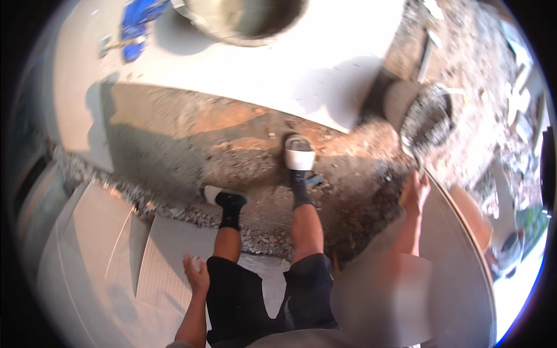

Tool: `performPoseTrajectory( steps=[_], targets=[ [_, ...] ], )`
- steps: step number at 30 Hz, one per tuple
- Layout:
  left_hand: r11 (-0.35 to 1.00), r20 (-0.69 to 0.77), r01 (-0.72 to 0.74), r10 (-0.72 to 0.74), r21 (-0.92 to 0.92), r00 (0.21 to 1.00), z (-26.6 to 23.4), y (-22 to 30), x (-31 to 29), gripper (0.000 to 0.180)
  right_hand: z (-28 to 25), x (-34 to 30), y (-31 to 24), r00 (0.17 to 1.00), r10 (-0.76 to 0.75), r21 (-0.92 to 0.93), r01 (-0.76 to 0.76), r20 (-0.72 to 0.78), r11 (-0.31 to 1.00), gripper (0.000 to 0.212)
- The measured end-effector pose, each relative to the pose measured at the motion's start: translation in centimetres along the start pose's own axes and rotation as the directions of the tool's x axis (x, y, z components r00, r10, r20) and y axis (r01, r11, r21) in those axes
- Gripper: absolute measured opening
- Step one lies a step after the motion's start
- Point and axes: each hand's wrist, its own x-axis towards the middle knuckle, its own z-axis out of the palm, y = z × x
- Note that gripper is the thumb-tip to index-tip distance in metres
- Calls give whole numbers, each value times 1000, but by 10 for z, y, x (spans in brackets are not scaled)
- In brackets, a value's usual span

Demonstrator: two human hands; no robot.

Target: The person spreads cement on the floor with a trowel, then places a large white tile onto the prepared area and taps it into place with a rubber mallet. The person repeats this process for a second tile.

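Note:
My right hand [413, 190] reaches forward at the right, its fingers closed around what looks like the handle of a tilted bucket [399, 104]. Grey, lumpy material [430, 118] shows inside that bucket's mouth. Motion blur softens the grip, so the fingertips are not sharp. Low on the left, my left hand [197, 276] hangs beside my black shorts, fingers loosely bent and apart, with nothing visible in it. It is nearest to the pale panels below.
A large tub [203, 26] stands on a pale board [232, 69] ahead, near blue crumpled material [136, 26]. My feet are on rough dirt [261, 191]. A curved panel edge [458, 226] runs along the right, with rubble [464, 52] beyond.

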Motion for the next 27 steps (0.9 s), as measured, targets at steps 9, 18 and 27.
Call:
performPoseTrajectory(
  steps=[9,18,27],
  targets=[
    [932,-149,64,-125,-356,981,15,-83,-39,23,36,-210,-39,880,-123,-410,332,458,850,20],
    [790,-75,403,-488,-462,870,74,-276,-16,21,370,-343,-100,437,36,-387,752,899,534,36],
    [787,-415,318,-567,-529,711,185,-366,258,29,726,-414,-101,58,-494,-225,932,868,-286,36]
  ],
)
